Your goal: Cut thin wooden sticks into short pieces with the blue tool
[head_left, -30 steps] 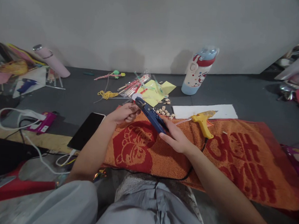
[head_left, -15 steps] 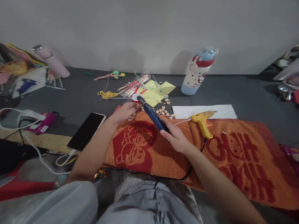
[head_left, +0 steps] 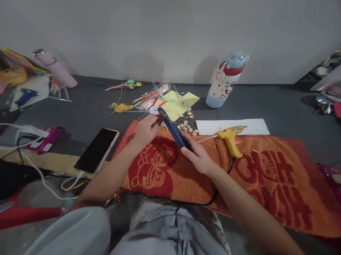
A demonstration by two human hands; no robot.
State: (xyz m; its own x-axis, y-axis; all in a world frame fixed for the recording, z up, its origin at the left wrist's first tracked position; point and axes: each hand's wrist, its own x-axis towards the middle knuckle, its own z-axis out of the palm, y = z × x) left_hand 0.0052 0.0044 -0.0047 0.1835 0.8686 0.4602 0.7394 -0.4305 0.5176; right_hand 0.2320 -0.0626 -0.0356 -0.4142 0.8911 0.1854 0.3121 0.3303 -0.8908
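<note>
My right hand (head_left: 199, 154) is wrapped round a long dark blue tool that looks like a stapler (head_left: 174, 132), held at a slant above the towel. Its far end meets a small white disc (head_left: 154, 110) in front of my left hand (head_left: 147, 128). The fingers of that hand are closed in a pinch at the disc's near edge, and part of the disc is hidden. Beneath both hands lies an orange and red towel (head_left: 201, 191). Several small wooden pieces (head_left: 184, 126) are scattered just beyond the tool.
On the towel's far edge rests a yellow glue gun (head_left: 230, 139), beside a white board (head_left: 257, 127). Behind stand a water bottle (head_left: 227, 81) and yellow paper (head_left: 172, 104). To the left are a phone (head_left: 97, 150) with a cable, a purple power strip (head_left: 47, 139) and yellow string (head_left: 121, 108).
My left hand has turned slightly, its back now more towards me, and the disc has tilted so less red shows. The blue tool has barely moved.
</note>
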